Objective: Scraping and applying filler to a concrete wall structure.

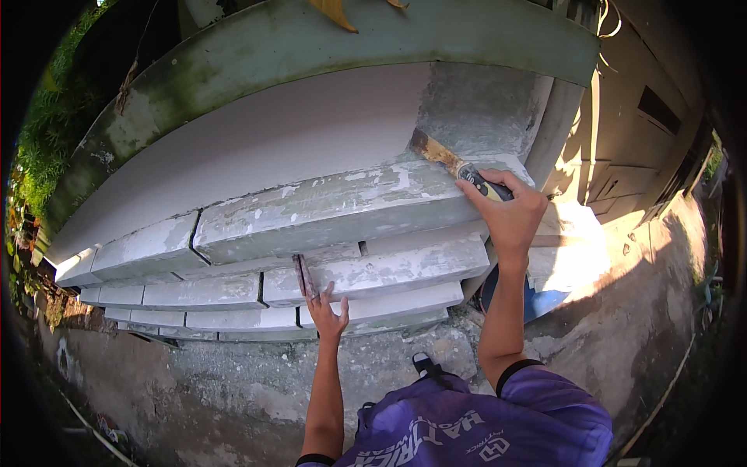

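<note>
At centre frame, a wide putty scraper [447, 159] is gripped closed by the right hand [510, 214] and filler is judged being spread on the grey stepped concrete wall [327, 210], while a narrow blade [303, 276] is pinched by the left hand [328, 315]; a steady downward stroke seems needed next.

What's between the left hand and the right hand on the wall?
Head view: only stepped wall ledges, patchily coated grey and white. Left hand holds a narrow scraper; right hand holds a putty knife.

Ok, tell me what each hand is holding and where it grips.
The right hand grips a putty knife by its dark handle. The left hand holds a second, narrow scraper at its lower end.
</note>
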A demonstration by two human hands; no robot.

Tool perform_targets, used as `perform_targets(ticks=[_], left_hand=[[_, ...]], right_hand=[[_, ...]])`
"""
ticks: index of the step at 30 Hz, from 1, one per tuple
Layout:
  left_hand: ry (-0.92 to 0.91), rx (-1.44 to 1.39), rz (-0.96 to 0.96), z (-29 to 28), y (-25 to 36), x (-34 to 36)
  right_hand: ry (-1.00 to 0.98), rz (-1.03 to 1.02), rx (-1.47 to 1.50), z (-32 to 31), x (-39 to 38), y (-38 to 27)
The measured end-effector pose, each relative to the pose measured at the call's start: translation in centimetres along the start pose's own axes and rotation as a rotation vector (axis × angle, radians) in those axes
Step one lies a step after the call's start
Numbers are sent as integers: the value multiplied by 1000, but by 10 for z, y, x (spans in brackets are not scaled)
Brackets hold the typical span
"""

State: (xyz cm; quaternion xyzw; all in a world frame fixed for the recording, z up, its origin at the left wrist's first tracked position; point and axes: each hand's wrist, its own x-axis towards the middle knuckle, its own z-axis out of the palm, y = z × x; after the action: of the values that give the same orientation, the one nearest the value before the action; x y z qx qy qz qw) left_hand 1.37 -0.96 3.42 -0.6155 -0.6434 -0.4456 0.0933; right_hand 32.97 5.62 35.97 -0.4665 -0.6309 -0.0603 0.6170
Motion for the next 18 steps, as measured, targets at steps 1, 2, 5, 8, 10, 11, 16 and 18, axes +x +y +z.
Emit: perform_targets(ticks=[1, 2, 5, 8, 10, 11, 16, 18], left_hand=[[-1, -2, 1, -1, 0, 1], [14, -6, 2, -1, 1, 2], [80, -112, -46, -12, 0, -8], [216, -207, -284, -36, 24, -27], [257, -300, -414, -53, 32, -55], [281, -344, -472, -59, 40, -65], [346, -552, -567, -82, 45, -105], [359, -542, -622, -96, 55, -101]], right_hand=[[1, 0, -2, 1, -3, -2], [-3, -36, 31, 1, -6, -5], [-41, -28, 151, -8, -28, -6], [130, 16, 128, -26, -51, 10], [88, 232, 229, -39, -72, 19], [43, 443, 328, -46, -81, 23], [182, 330, 364, -52, -121, 65], [213, 392, 384, -60, -127, 70]])
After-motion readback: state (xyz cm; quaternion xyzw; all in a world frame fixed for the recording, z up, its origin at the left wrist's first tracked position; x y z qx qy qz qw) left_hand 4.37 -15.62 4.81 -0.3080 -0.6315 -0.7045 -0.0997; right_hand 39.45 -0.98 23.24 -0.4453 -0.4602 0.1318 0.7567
